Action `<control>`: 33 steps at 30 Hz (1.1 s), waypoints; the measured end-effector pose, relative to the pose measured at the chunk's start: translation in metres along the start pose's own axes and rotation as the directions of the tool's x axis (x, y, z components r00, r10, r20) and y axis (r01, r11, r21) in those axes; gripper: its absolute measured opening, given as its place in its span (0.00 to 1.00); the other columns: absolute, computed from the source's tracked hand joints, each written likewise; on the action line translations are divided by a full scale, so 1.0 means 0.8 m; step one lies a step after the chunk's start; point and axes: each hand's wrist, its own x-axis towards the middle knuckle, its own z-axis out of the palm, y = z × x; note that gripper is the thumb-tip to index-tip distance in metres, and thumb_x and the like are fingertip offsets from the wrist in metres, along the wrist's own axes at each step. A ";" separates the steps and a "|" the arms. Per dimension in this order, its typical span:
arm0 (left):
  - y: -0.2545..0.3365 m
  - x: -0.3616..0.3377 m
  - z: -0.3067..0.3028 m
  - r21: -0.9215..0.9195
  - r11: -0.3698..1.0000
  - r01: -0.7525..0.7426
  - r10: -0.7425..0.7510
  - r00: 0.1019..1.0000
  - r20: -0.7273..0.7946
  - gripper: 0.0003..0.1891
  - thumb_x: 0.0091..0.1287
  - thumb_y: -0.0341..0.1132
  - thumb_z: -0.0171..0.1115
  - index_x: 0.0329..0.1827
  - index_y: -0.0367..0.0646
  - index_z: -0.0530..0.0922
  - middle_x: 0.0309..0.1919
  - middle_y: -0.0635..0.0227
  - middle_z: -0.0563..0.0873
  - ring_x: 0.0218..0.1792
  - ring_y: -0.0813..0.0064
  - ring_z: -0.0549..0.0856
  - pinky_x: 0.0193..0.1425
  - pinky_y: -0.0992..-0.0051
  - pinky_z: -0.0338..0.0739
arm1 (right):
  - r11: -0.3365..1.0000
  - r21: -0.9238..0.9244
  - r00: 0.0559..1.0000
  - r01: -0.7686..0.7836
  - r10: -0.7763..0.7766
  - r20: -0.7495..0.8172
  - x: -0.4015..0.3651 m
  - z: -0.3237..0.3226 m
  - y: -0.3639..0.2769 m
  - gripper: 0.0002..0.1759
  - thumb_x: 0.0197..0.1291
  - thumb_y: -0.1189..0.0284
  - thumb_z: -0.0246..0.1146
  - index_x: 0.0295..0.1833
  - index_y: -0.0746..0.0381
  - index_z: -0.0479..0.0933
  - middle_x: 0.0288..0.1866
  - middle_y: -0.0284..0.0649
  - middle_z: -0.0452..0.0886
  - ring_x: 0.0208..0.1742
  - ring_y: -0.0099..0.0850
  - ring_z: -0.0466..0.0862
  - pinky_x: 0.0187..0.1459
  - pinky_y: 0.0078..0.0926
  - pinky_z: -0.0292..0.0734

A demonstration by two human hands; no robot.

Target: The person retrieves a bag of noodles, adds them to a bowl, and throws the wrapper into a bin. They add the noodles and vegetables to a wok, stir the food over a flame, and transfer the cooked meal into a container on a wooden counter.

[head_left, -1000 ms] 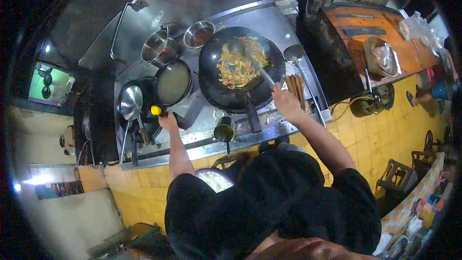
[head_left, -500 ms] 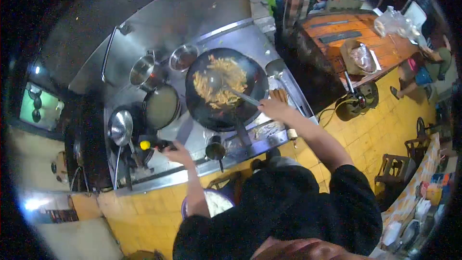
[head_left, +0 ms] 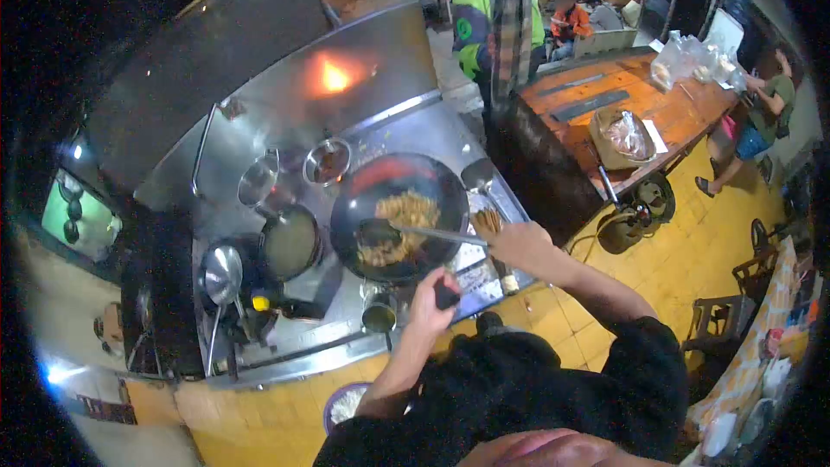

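My left hand is closed around the black handle of a large wok. Noodle-like food lies in the wok, bunched toward its near side. In my right hand is the long metal handle of a ladle, whose dark head rests among the food. Just below the wok, near my left hand, stands a small pot. A dark bottle with a yellow cap lies on the steel stove top further left.
Left of the wok are a pot of liquid, a steel pot, a metal bowl and a large skimmer. An orange flame glow shows on the steel backsplash. A wooden counter stands right; people are beyond.
My left hand has moved right from beside the yellow-capped bottle and taken the wok handle. The food has shifted toward the wok's near side. A flame glow has appeared on the backsplash.
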 end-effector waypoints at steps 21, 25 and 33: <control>-0.024 -0.035 -0.088 0.306 0.942 0.135 -0.147 0.989 0.015 0.06 0.66 0.35 0.57 0.38 0.43 0.72 0.22 0.70 0.75 0.25 0.77 0.74 0.31 0.76 0.71 | 0.904 0.275 0.943 -0.328 0.296 0.153 -0.027 0.118 0.021 0.27 0.63 0.68 0.50 0.69 0.50 0.63 0.35 0.54 0.81 0.36 0.51 0.83 0.36 0.46 0.79; -0.034 -0.006 -0.100 0.319 0.942 0.099 -0.073 0.993 -0.092 0.09 0.66 0.34 0.58 0.28 0.41 0.71 0.20 0.68 0.74 0.23 0.74 0.75 0.28 0.73 0.72 | 0.842 0.528 0.991 -0.112 0.052 0.126 -0.021 0.131 0.021 0.35 0.54 0.62 0.61 0.69 0.52 0.63 0.43 0.50 0.82 0.45 0.49 0.81 0.47 0.42 0.74; 0.004 0.151 -0.219 0.532 0.831 -0.161 0.154 0.986 0.057 0.08 0.65 0.41 0.59 0.33 0.47 0.76 0.22 0.74 0.74 0.23 0.74 0.76 0.32 0.60 0.76 | 0.573 0.817 0.995 0.061 0.032 -0.097 -0.094 0.207 0.030 0.28 0.58 0.55 0.62 0.61 0.57 0.72 0.50 0.45 0.82 0.46 0.42 0.83 0.50 0.36 0.76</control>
